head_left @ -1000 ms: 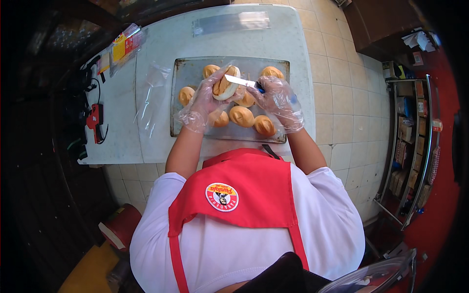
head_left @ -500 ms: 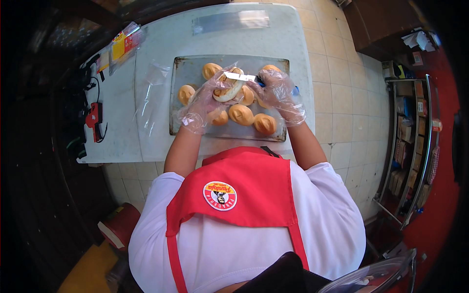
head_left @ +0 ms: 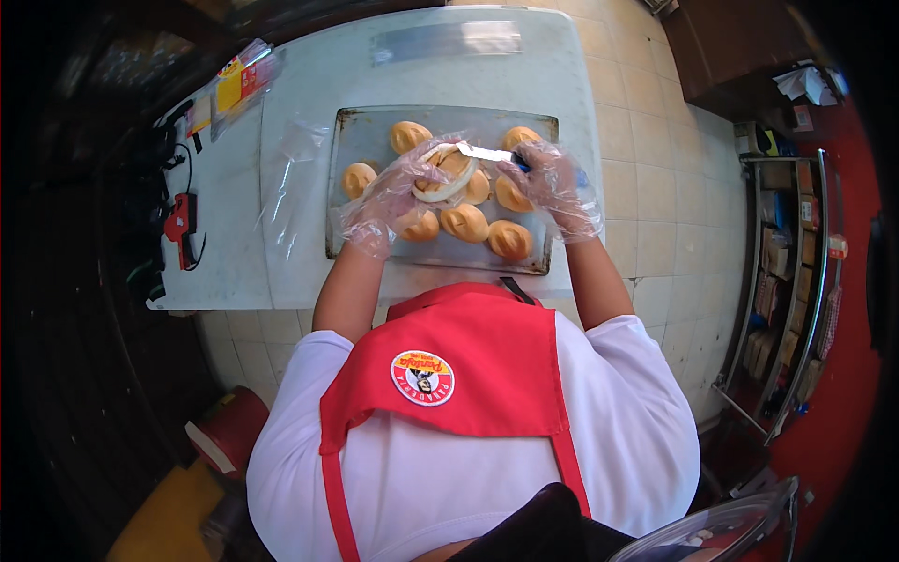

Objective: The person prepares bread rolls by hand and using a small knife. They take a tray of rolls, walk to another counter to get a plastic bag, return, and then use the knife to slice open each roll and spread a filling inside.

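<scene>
Both my hands wear clear plastic gloves. In my left hand is a bread roll, cut open, with a pale rim round a browned middle. My right hand grips a knife by its dark blue handle. The white blade points left, its tip at the roll's upper edge. Below my hands lies a metal baking tray with several golden rolls on it. Some of them are partly hidden behind the gloves.
The tray rests on a white table. Clear plastic bags lie left of the tray, and a clear plastic sheet lies beyond it. A red device with a cable is at the left edge. A metal shelf rack stands right.
My right hand has drawn the knife to the right, so less of the blade overlaps the roll. The roll has turned a little in my left hand, showing more of its middle.
</scene>
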{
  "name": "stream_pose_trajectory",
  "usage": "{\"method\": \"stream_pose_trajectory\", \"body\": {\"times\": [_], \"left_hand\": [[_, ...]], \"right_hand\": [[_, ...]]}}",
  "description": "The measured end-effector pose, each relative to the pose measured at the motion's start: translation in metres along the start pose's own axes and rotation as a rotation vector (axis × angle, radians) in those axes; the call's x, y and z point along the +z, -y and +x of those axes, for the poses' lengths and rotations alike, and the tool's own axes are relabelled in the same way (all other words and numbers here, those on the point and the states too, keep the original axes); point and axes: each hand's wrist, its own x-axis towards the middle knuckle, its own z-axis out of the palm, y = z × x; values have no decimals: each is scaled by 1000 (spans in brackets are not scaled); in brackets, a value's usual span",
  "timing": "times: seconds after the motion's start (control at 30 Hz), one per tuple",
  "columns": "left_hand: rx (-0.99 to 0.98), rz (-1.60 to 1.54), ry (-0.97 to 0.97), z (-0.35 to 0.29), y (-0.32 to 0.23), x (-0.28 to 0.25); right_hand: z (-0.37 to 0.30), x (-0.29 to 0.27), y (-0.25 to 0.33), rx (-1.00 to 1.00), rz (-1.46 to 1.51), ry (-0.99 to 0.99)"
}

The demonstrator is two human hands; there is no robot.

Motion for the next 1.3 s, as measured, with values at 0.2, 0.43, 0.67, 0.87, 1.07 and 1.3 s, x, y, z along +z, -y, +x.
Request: {"method": "stream_pose_trajectory", "body": {"times": [0.2,0.43,0.67,0.87,1.07,1.3], "left_hand": [[0,188,-50,0,0,6],[43,246,-153,-7,5,-4],[167,328,-142,0,-4,-2],[489,-30,-165,23,23,0],[300,-399,-347,20,24,-11],[217,-436,-352,21,24,-21]], "right_hand": [[-4,14,-2,-73,-9,-41],[-24,17,-21,173,49,-5],[4,22,33,652,1189,223],[7,33,71,700,1154,185],[-1,32,57,319,775,-30],[-1,-5,50,-44,139,90]]}}
